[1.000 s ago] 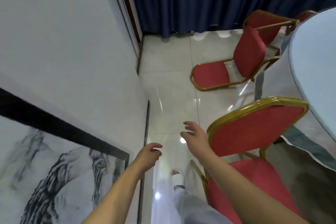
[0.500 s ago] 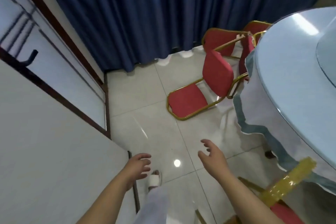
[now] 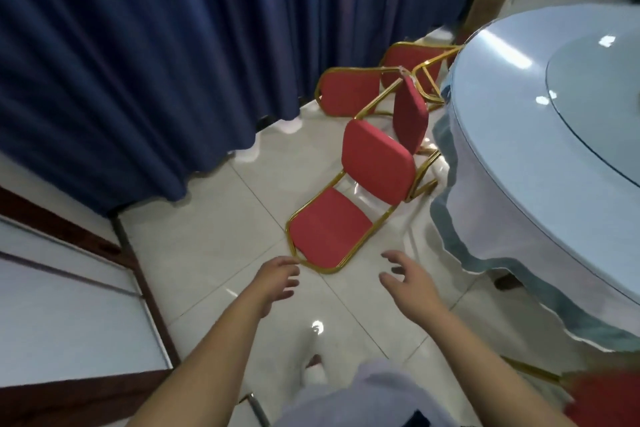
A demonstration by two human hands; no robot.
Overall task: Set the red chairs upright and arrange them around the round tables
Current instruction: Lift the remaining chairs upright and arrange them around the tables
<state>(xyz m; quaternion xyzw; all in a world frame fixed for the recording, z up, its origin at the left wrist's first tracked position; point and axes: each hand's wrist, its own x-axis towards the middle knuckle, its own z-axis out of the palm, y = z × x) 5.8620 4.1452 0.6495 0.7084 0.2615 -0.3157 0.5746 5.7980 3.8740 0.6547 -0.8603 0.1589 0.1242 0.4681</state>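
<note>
Red-cushioned gold-framed chair lay toppled on the pale tiled floor, nearer than before, left hand and right hand empty, spread apart, seemingly ready to right it.

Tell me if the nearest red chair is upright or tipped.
Tipped over: the nearest red chair lies on its back, backrest flat on the floor.

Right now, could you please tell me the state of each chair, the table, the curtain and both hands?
Nearest red chair: tipped over, backrest flat on the floor.
Second red chair: tipped over behind it.
Third red chair: tipped over, farthest back.
Round table: standing, cloth-covered.
Curtain: drawn, reaching the floor.
Left hand: open, empty.
Right hand: open, empty.
</note>
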